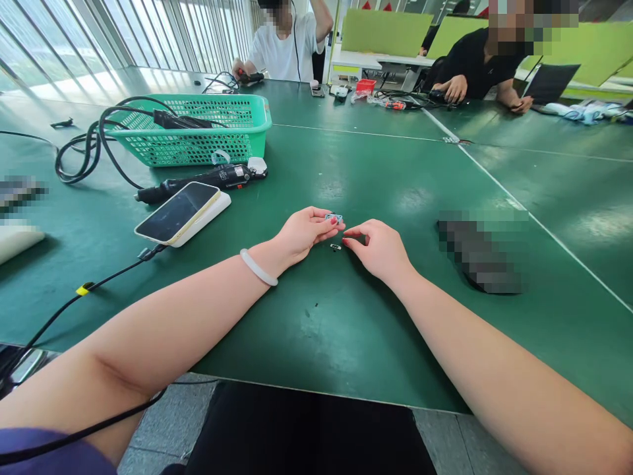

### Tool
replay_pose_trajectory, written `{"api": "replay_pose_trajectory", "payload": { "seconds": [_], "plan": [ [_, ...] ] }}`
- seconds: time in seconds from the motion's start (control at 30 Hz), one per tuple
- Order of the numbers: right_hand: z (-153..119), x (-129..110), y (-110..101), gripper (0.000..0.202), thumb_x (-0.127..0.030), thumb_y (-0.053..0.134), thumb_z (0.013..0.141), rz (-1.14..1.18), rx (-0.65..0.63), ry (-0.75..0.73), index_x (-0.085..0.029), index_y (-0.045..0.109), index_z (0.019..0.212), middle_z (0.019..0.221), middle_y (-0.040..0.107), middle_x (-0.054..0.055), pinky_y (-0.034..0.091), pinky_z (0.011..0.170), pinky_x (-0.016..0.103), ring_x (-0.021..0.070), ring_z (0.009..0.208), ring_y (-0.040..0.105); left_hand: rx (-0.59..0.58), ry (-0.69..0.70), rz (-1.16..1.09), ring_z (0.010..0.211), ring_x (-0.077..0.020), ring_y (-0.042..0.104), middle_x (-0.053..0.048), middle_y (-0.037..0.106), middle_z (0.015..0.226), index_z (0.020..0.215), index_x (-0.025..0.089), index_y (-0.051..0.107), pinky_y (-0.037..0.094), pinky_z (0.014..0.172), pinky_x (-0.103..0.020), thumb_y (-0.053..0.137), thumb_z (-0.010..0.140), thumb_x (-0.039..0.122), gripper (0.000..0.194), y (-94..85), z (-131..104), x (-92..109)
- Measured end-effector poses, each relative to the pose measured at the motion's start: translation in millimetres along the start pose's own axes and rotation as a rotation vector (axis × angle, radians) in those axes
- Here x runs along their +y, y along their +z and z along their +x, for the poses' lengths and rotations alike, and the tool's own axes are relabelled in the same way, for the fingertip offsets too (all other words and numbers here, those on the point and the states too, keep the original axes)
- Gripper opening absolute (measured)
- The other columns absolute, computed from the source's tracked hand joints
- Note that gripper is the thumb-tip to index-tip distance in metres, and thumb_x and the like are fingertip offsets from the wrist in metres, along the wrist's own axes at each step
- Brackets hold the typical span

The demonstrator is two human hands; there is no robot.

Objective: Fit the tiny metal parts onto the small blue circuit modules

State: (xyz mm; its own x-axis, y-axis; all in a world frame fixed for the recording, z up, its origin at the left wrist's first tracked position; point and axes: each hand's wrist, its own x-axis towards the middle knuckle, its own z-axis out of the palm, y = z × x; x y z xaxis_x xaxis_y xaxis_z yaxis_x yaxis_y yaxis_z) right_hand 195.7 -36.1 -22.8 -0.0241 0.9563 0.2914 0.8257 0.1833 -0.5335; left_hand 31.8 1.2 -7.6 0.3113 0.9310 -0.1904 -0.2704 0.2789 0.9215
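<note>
My left hand point(302, 234), with a white bangle point(258, 268) at the wrist, pinches a small light-blue and silver part point(334, 218) between thumb and fingers. The part is too small for me to tell its kind. Just to the right, my right hand point(378, 249) has its thumb and forefinger curled close together, near the left fingertips but apart from them. Whether anything tiny sits in that pinch I cannot make out. On the green table point(316, 343) below and between the hands lies a small flat metal piece point(335, 247), with tiny dark bits beside it.
To the left are a phone point(179, 211) on a white block, a black electric screwdriver point(208, 181) and a green basket point(198, 132) with cables. A blurred dark object point(479, 257) lies right. Across the table sit two people point(287, 43), with tools and a red box point(365, 86) nearby.
</note>
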Motion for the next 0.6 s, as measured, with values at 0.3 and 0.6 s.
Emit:
{"api": "replay_pose_trajectory", "payload": {
  "seconds": [0.3,0.6],
  "plan": [
    [3.9,-3.2,2.0,0.016,-0.022,0.057,0.08,-0.016,-0.01,-0.005,-0.023,0.073,0.076,0.078,0.068,0.003,0.044,0.067,0.032,0.0175,0.073,0.059,0.012,-0.028,0.184,0.068,-0.011,0.067,-0.004,0.068,0.068,0.084,0.009,0.053,0.053,0.075,-0.028,0.062,0.078,0.0,0.015,5.5,-6.1,2.1],
    [-4.9,-9.2,-9.1,0.018,-0.031,0.059,0.078,0.425,0.123,0.063,-0.02,0.072,0.082,0.077,0.073,0.003,0.052,0.069,0.032,0.0176,0.07,0.066,-0.02,-0.047,0.174,0.068,-0.0122,0.068,-0.005,0.068,0.067,0.082,0.009,0.053,0.054,0.075,-0.031,0.066,0.075,0.002,0.017,5.9,-8.2,3.8]
  ]
}}
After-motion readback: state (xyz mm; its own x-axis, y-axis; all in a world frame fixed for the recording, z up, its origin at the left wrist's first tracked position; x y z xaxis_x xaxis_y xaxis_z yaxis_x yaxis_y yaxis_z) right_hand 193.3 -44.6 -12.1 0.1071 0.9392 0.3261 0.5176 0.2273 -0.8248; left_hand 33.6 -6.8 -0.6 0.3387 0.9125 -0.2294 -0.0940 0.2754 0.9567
